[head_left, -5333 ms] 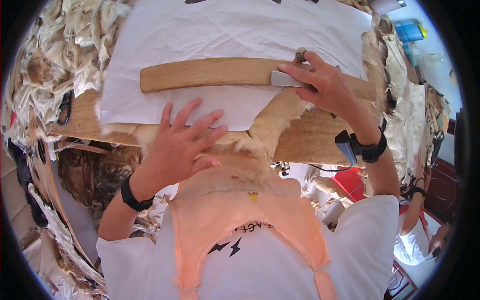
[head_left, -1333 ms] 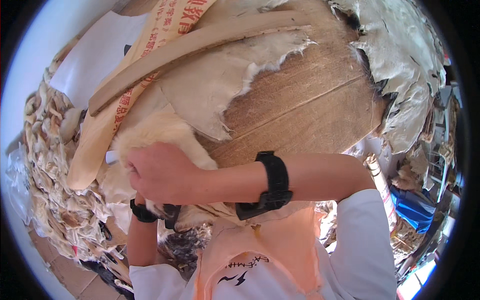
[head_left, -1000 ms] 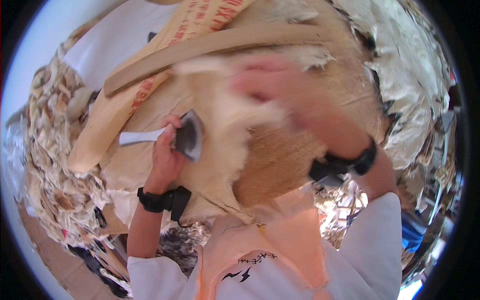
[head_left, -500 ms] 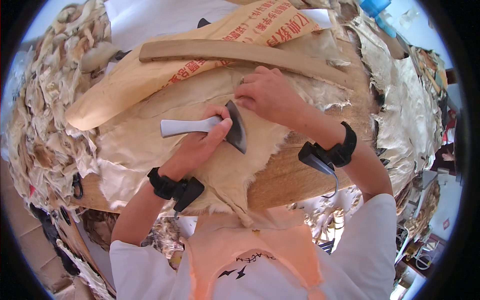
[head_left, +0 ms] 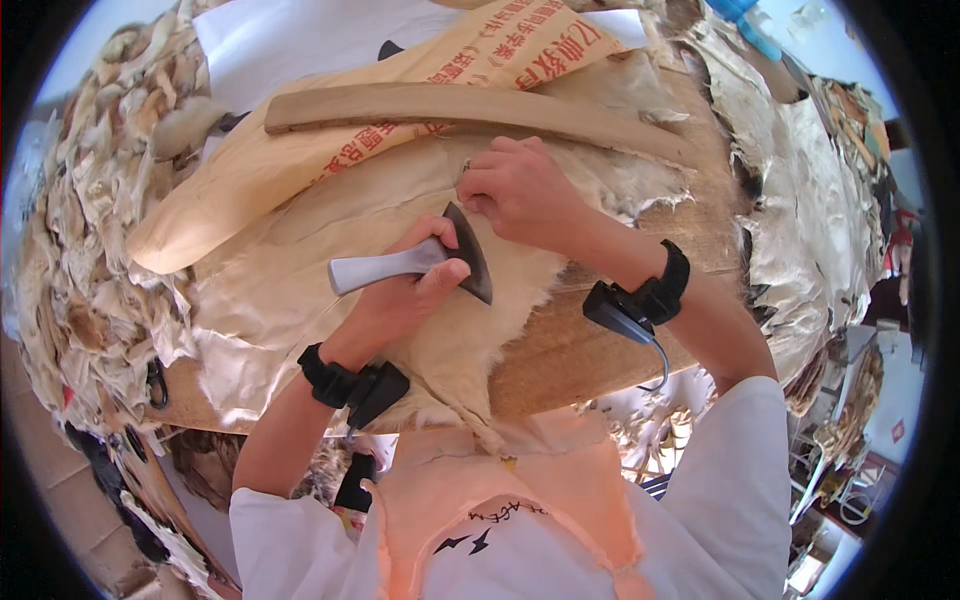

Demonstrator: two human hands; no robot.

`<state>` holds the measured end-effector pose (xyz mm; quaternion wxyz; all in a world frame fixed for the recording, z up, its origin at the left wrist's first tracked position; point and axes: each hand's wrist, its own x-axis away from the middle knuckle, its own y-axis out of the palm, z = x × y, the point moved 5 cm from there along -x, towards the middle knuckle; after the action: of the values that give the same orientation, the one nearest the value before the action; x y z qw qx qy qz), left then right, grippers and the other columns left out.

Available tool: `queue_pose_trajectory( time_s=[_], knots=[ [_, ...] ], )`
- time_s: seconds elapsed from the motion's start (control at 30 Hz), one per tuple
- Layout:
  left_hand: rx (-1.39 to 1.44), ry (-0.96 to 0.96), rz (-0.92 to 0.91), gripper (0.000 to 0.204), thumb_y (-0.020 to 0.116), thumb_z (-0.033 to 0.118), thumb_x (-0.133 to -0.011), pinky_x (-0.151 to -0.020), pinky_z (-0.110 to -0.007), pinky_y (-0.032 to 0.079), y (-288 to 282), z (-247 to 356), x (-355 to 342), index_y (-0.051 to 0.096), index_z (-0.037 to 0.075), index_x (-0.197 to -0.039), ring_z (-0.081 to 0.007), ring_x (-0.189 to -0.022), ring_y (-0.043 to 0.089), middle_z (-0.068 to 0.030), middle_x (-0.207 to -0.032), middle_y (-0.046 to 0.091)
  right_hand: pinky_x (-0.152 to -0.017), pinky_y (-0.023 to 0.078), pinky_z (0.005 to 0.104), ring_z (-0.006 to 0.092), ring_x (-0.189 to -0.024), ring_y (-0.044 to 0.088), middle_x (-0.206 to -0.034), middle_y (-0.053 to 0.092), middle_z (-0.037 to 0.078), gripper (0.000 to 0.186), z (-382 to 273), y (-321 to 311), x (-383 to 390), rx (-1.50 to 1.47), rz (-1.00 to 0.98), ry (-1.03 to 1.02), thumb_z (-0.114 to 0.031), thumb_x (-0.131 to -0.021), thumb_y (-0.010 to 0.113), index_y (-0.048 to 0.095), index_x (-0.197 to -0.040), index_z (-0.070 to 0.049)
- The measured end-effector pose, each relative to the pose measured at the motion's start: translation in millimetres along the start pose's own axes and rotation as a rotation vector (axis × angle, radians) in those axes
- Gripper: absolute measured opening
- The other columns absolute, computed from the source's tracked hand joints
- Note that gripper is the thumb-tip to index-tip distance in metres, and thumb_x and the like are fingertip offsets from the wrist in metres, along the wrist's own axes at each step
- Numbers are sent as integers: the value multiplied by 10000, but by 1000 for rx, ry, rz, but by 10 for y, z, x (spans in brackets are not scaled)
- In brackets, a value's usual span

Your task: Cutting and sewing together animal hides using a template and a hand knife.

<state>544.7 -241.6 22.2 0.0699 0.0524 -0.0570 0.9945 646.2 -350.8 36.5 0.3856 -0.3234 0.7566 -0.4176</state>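
Cream-brown fur scraps [head_left: 110, 190] heap at far L. Next, tan paper [head_left: 215, 205] w/ red print lies slantwise, lower end by the heap. Pale hide [head_left: 290, 300] spreads mid-view, partly under paper. L hand [head_left: 405, 285] closed round the neck of a knife [head_left: 375, 268], grey handle pointing L, dark curved blade R, over hide; can't tell if blade touches. Wood strip [head_left: 390, 103] crosses paper + hide, beyond both hands. R hand [head_left: 520, 190] mostly curled, near strip, at hide; can't tell if it pinches anything. Bare wood board [head_left: 560, 360] shows R of hide, then whitish pelts [head_left: 815, 215] far R.
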Motion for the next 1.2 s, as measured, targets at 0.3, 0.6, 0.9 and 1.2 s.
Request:
queue_pose_trajectory(
  time_s=[0.3, 0.6, 0.9, 1.2],
  knots=[
    [-3, -23, 14, 233, 593, 228, -865, -583, -206, 313, 25, -24, -18, 418, 98, -948, -57, -690, 344, 35, -771, 380, -699, 345, 341, 187, -786, 481, -717, 551, -35, 62, -35, 28, 35, 19, 44, -56, -81, -653, 615, 594, -677, -133],
    [43, -88, 95, 229, 593, 209, -869, -582, -193, 327, 38, -38, -77, 409, 98, -949, -46, -677, 358, 39, -768, 402, -704, 318, 348, 195, -781, 453, -687, 500, -27, 109, -89, -8, 38, -94, 79, -136, -31, -621, 596, 555, -663, -123],
    [193, -57, 152, 251, 592, 261, -881, -566, -180, 320, 53, -92, -84, 405, 103, -937, -45, -663, 360, 42, -762, 406, -723, 317, 357, 166, -786, 511, -681, 547, -41, 55, -116, -51, 108, -61, 67, -157, -111, -655, 597, 579, -638, -160],
    [-72, -20, 60, 288, 588, 336, -864, -651, -228, 352, 82, -35, 24, 452, 91, -932, -80, -737, 392, 15, -807, 425, -754, 299, 339, 181, -787, 504, -694, 529, -29, 130, -59, -144, 147, -174, 139, -31, -20, -653, 609, 579, -704, -135]
  ],
)
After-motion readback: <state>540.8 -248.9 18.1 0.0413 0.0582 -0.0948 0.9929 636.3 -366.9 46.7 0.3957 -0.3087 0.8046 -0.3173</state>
